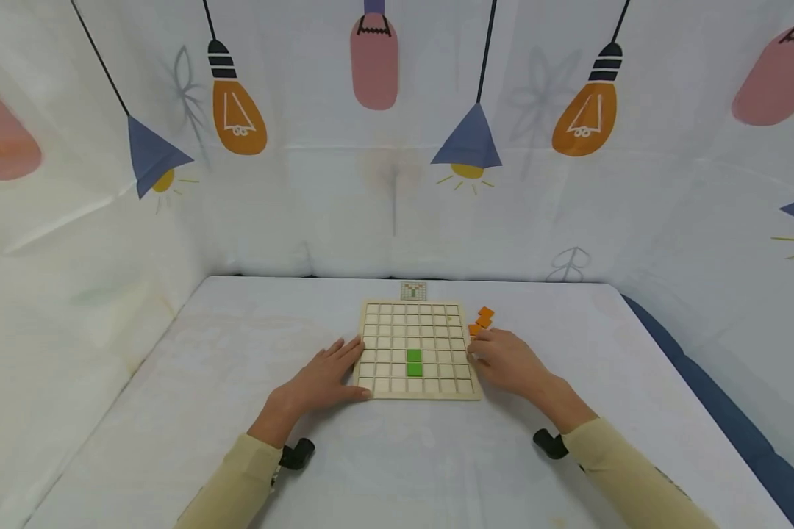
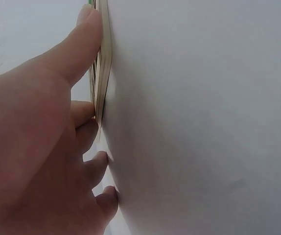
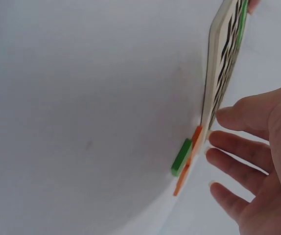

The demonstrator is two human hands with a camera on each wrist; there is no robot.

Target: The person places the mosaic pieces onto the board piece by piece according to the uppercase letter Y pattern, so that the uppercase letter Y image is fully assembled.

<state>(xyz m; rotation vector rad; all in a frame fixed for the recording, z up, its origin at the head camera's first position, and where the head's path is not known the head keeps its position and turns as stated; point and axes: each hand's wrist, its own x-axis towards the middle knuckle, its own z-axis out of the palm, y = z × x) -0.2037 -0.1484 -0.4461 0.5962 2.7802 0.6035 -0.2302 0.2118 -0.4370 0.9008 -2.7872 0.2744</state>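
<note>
A pale wooden grid board (image 1: 384, 330) lies on the table, with two green square tiles (image 1: 414, 362) in one column of its cells. My left hand (image 1: 320, 376) rests at the board's left edge, thumb on the near left corner and fingers extended. At the right edge is my right hand (image 1: 506, 361); its slightly bent fingers are apart in the right wrist view, with nothing seen between them. Just beyond it lie several orange tiles (image 1: 486, 312). The right wrist view also shows a green tile (image 3: 181, 157) beside orange ones, hidden behind the hand in the head view.
A small card with a coloured grid pattern (image 1: 413, 291) lies behind the board. White table surface (image 1: 238, 345) surrounds the board. A white curtain printed with lamps and bulbs (image 1: 331, 198) hangs behind the table. Dark blue material (image 1: 708, 400) runs along the right side.
</note>
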